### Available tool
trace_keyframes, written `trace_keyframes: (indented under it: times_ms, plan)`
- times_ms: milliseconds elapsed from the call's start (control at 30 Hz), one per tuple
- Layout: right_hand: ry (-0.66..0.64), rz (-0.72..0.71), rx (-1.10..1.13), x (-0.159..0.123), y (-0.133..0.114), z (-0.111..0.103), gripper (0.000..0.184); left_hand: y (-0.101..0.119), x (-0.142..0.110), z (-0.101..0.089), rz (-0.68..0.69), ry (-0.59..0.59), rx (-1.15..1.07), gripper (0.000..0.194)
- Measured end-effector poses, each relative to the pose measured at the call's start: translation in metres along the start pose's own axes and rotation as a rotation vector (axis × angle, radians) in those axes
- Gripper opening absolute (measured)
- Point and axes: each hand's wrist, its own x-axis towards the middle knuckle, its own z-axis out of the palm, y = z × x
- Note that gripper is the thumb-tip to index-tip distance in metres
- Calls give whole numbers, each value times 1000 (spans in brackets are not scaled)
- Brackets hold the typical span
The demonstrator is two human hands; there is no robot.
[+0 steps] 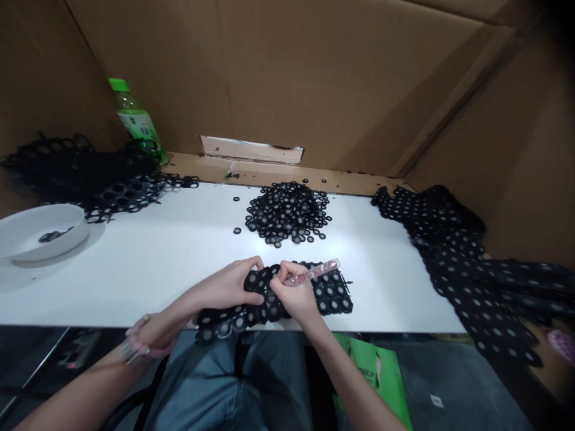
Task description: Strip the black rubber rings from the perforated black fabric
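A black rubber sheet of round pieces with pale centres (330,290) lies at the front edge of the white table, one corner hanging over it. My left hand (233,284) grips the sheet's left part, thumb in front and fingers behind. In my right hand (291,293) is a pen-like tool wrapped in clear plastic with red print (317,271), its back end pointing up and right. The tool's tip is hidden by my fingers, over the middle of the sheet. Behind my hands is a heap of loose black rings (290,209).
More black sheets with pale dots (453,257) drape over the table's right side. At the left stand a white bowl (45,224) with a few black pieces, a tangle of black perforated scrap (81,170) and a green-capped bottle (139,123). Cardboard walls (287,78) enclose the table (179,239).
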Motion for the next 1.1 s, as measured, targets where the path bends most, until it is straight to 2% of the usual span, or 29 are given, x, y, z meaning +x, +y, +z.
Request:
trace_keyframes:
  times_ms: [400, 533, 733, 800, 967, 1100]
  plan:
    - [-8, -57, -57, 0, 0, 0, 24, -4, -2, 0, 30, -12, -64, 31]
    - [-22, -112, -139, -3, -1, 1, 25, -5, -2, 2, 25, 11, -76, 32]
    - [-51, -202, -288, -6, -5, 4, 27, -4, -3, 6, 39, 32, -238, 26]
    - [-45, -174, -222, -5, -3, 3, 27, -5, -4, 4, 36, 41, -222, 26]
    - [68, 62, 218, 1, 3, -5, 26, -1, -3, -1, 6, -14, -66, 30]
    - [92, 55, 190, 0, 4, -13, 26, 7, 0, 2, -44, -12, 27, 39]
